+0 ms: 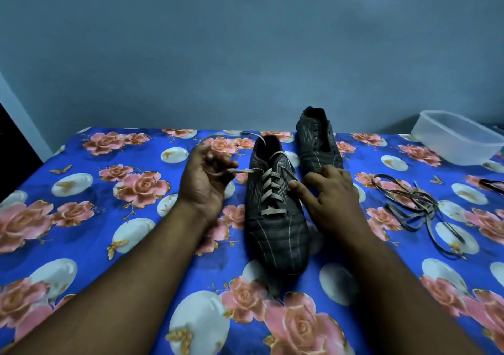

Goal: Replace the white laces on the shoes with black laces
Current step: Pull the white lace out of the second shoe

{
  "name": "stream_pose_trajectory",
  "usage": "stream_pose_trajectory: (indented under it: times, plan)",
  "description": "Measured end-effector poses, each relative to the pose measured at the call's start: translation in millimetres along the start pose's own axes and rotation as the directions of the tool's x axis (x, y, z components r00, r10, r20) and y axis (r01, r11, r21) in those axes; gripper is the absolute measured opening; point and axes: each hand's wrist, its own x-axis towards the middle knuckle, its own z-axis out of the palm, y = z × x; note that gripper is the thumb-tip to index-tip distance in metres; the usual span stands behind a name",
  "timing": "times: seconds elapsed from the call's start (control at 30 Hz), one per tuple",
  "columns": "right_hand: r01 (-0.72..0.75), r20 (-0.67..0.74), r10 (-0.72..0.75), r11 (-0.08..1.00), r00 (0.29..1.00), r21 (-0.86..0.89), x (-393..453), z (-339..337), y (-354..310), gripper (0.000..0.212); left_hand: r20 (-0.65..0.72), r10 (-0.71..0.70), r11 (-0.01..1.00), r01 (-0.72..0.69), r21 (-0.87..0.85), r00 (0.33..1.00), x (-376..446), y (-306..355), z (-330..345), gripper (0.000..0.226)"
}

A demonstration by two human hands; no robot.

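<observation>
A dark striped shoe (275, 223) lies on the bed in front of me, its toe towards me, with a white lace (270, 189) crossed through its eyelets. My left hand (204, 177) is curled around the loose left end of that lace, which stretches out sideways from the top eyelets. My right hand (331, 191) rests on the right side of this shoe with fingers spread, one finger touching the eyelet row. A second dark shoe (317, 144) stands behind, with no lace in it. A pile of loose laces (417, 204), dark and pale, lies on the sheet to the right.
The bed carries a blue sheet (109, 218) printed with pink roses and white circles. A clear plastic tub (461, 139) sits at the far right corner. Another dark lace end (491, 184) shows at the right edge. A blue-grey wall stands behind the bed.
</observation>
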Motion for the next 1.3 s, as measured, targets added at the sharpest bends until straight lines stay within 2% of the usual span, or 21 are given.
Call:
stream_pose_trajectory:
  times: [0.07,0.13,0.23,0.3,0.33,0.37,0.43,0.47,0.53,0.57,0.63,0.7,0.77,0.83,0.93,1.0,1.07,1.13,1.2,1.23,1.3]
  plan:
    - [-0.04,0.024,0.041,0.998,0.999,-0.053,1,-7,8,0.07,-0.155,0.056,0.998,-0.05,0.041,0.986,8,6,-9,0.036]
    - [-0.102,0.018,0.105,0.988,0.994,-0.118,2,-15,17,0.074,-0.279,0.161,0.971,-0.101,0.219,0.947,15,12,-18,0.034]
    - [-0.243,-0.066,0.234,0.949,0.97,-0.2,1,-28,28,0.08,-0.383,0.411,0.833,-0.17,0.527,0.827,23,19,-28,0.024]
    - [-0.326,-0.123,0.305,0.914,0.944,-0.242,0,-35,35,0.08,-0.421,0.539,0.739,-0.169,0.652,0.73,26,19,-33,0.021]
    - [-0.355,-0.139,0.329,0.9,0.934,-0.255,0,-36,37,0.08,-0.412,0.576,0.691,-0.152,0.706,0.706,25,18,-35,0.024]
    - [-0.374,-0.15,0.345,0.89,0.926,-0.262,0,-37,38,0.077,-0.38,0.612,0.616,-0.116,0.779,0.694,24,16,-37,0.028]
    - [-0.388,-0.184,0.35,0.887,0.919,-0.252,0,-34,36,0.064,-0.255,0.676,0.372,-0.022,0.928,0.691,20,10,-38,0.038]
    - [-0.378,-0.205,0.335,0.898,0.92,-0.227,0,-31,32,0.055,-0.159,0.701,0.245,-0.026,0.969,0.695,18,8,-36,0.042]
    - [-0.297,-0.241,0.262,0.947,0.934,-0.122,0,-26,22,0.039,0.097,0.686,0.059,-0.188,0.98,0.721,16,4,-30,0.043]
    - [-0.215,-0.249,0.196,0.975,0.948,-0.052,0,-22,17,0.032,0.221,0.619,0.035,-0.308,0.951,0.753,15,0,-28,0.043]
    - [0.011,-0.247,0.002,0.999,0.969,0.052,-1,-15,5,0.023,0.363,0.381,0.108,-0.431,0.896,0.85,10,-14,-21,0.047]
    - [0.195,-0.231,-0.165,0.975,0.959,0.111,-4,-7,-6,0.025,0.349,0.153,0.195,-0.375,0.907,0.924,6,-27,-19,0.057]
    - [0.274,-0.223,-0.241,0.953,0.945,0.132,-5,0,-16,0.03,0.294,0.07,0.287,-0.301,0.909,0.953,5,-33,-20,0.054]
    - [0.312,-0.227,-0.276,0.939,0.934,0.141,-5,3,-21,0.031,0.286,0.11,0.232,-0.304,0.924,0.952,8,-28,-21,0.042]
    - [0.338,-0.271,-0.295,0.932,0.916,0.13,-3,4,-22,0.028,0.236,0.242,0.027,-0.25,0.968,0.941,8,-17,-23,0.049]
    - [0.341,-0.299,-0.293,0.932,0.908,0.125,-3,3,-22,0.025,0.18,0.371,-0.112,-0.149,0.982,0.911,6,-11,-22,0.048]
    - [0.328,-0.3,-0.275,0.934,0.914,0.144,-2,2,-24,0.022,0.178,0.49,-0.161,-0.112,0.981,0.853,6,-7,-20,0.037]
    - [0.293,-0.281,-0.235,0.939,0.93,0.182,-2,1,-28,0.02,0.308,0.516,-0.086,-0.309,0.947,0.8,4,-6,-16,0.027]
    - [0.255,-0.27,-0.196,0.945,0.943,0.204,-1,1,-33,0.016,0.514,0.426,0.032,-0.581,0.814,0.744,-1,-11,-12,0.033]
    - [0.243,-0.268,-0.186,0.949,0.945,0.202,0,1,-36,0.013,0.592,0.365,0.07,-0.655,0.752,0.719,-3,-16,-10,0.037]
    - [0.22,-0.246,-0.167,0.954,0.955,0.206,1,2,-39,0.009,0.668,0.263,0.077,-0.705,0.705,0.696,-8,-24,-8,0.041]
